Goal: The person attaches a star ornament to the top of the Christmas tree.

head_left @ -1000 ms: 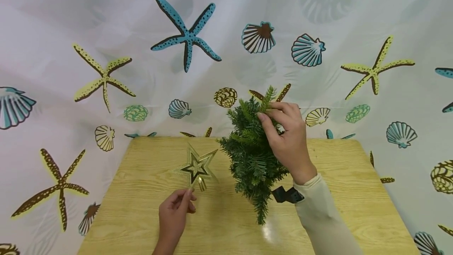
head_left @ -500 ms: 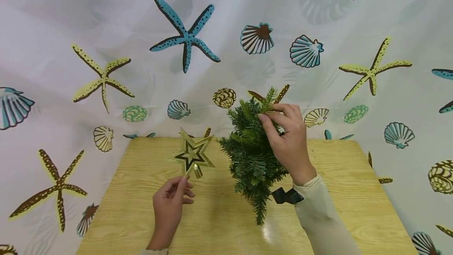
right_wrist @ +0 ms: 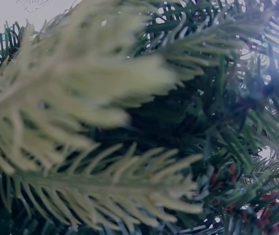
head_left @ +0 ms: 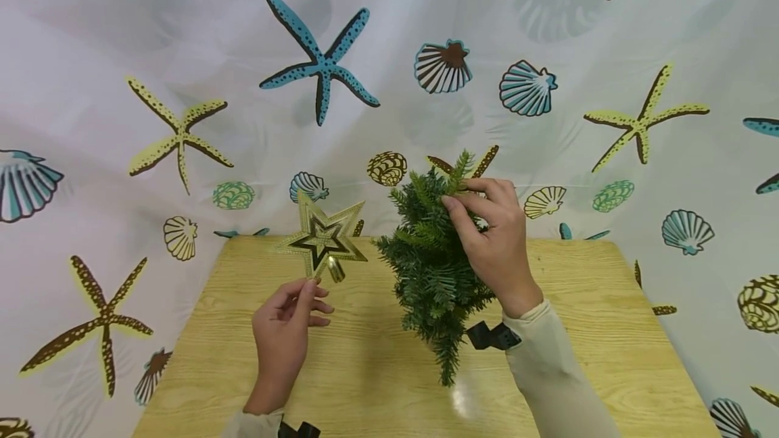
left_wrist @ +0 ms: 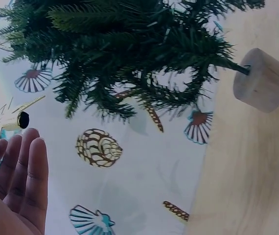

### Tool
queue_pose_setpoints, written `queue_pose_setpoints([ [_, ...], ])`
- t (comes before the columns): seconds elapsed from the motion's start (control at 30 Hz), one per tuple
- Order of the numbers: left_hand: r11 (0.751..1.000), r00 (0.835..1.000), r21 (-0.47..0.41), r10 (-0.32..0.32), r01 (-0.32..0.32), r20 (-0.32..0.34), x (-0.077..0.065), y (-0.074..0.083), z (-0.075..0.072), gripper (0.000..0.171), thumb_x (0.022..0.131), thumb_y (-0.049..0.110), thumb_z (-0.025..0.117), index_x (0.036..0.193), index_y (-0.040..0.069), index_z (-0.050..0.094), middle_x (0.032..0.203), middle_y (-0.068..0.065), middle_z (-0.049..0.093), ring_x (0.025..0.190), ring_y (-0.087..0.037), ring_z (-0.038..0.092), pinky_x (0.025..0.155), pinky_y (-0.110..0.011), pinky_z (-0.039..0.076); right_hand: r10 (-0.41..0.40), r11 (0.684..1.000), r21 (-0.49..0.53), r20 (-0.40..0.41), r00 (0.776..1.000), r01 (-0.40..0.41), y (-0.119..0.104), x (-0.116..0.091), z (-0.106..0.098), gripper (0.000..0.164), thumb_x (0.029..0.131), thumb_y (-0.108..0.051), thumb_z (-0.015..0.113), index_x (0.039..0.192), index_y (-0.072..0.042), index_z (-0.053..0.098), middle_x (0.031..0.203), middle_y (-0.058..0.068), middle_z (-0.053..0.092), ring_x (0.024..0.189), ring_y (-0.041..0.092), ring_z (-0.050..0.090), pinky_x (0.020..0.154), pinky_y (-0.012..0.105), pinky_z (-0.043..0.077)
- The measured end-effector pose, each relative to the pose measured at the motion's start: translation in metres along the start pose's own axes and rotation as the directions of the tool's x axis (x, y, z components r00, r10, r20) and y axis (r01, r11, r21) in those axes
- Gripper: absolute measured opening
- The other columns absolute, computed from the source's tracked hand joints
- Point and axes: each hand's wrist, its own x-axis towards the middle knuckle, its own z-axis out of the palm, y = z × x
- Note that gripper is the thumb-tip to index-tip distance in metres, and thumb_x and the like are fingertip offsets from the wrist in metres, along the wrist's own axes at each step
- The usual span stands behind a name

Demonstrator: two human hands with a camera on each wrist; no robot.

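A small artificial Christmas tree (head_left: 429, 276) stands at the middle of the table; its round wooden base (left_wrist: 262, 81) shows in the left wrist view. Near its top, my right hand (head_left: 496, 235) pinches a light green sprig (head_left: 459, 171) between thumb and fingers. To the left of the tree, my left hand (head_left: 282, 336) holds a gold star tree topper (head_left: 322, 238) by one lower point, thumb against fingers. The star is raised above the table, its short gold socket (head_left: 335, 269) pointing down. Branches (right_wrist: 105, 186) fill the right wrist view, where only a sliver of a finger appears.
The wooden table (head_left: 608, 330) has its far edge against a white curtain (head_left: 389, 5) printed with starfish and shells. Dark wrist-worn devices (head_left: 493, 335) show at both sleeves.
My left hand has moved up and slightly left, raising the star topper higher beside the tree. The right hand stays at the sprig near the top.
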Motion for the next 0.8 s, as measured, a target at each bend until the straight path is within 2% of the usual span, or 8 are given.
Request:
queue_pose_setpoints([
  [0.17, 0.999, 0.999, -0.009, 0.049, -0.049, -0.010, 0.003, 0.013, 0.002, 0.019, 0.107, 0.008, 0.059, 0.111, -0.007, 0.071, 0.095, -0.012, 0.073, 0.072, -0.016, 0.074, 0.060, -0.033, 0.062, -0.010, 1.000, 0.009, 0.006, 1.000, 0.010, -0.002, 0.000, 0.002, 0.012, 0.096, -0.009, 0.074, 0.096, -0.001, 0.082, 0.107, 0.017, 0.072, 0.106, 0.036, 0.057, 0.091, 0.054, 0.045],
  [0.43, 0.982, 0.989, -0.124, 0.140, -0.145, -0.045, 0.014, 0.027, 0.006, 0.016, 0.104, -0.001, 0.059, 0.109, -0.011, 0.071, 0.093, -0.012, 0.073, 0.070, -0.016, 0.073, 0.060, -0.028, 0.061, -0.008, 1.000, 0.002, 0.000, 1.000, 0.008, -0.001, 0.000, 0.001, 0.012, 0.096, -0.010, 0.074, 0.096, -0.001, 0.082, 0.107, 0.017, 0.072, 0.107, 0.036, 0.058, 0.091, 0.055, 0.045],
  [0.57, 0.975, 0.986, -0.146, 0.162, -0.165, -0.034, 0.021, 0.034, 0.011, 0.016, 0.104, -0.001, 0.059, 0.109, -0.011, 0.070, 0.093, -0.012, 0.073, 0.070, -0.016, 0.073, 0.060, -0.027, 0.061, 0.001, 1.000, -0.004, 0.000, 1.000, -0.001, -0.001, -0.001, -0.001, 0.012, 0.097, -0.010, 0.074, 0.096, -0.001, 0.082, 0.109, 0.017, 0.072, 0.109, 0.036, 0.058, 0.093, 0.052, 0.045],
  [0.8, 0.969, 0.980, -0.145, 0.200, -0.198, -0.004, 0.029, 0.047, 0.023, 0.016, 0.104, -0.001, 0.059, 0.110, -0.011, 0.070, 0.093, -0.012, 0.072, 0.070, -0.015, 0.072, 0.061, -0.026, 0.060, -0.011, 1.000, -0.014, -0.022, 1.000, 0.011, 0.001, 0.001, -0.004, 0.011, 0.094, -0.008, 0.077, 0.090, 0.001, 0.082, 0.107, 0.018, 0.072, 0.107, 0.037, 0.060, 0.091, 0.054, 0.047],
])
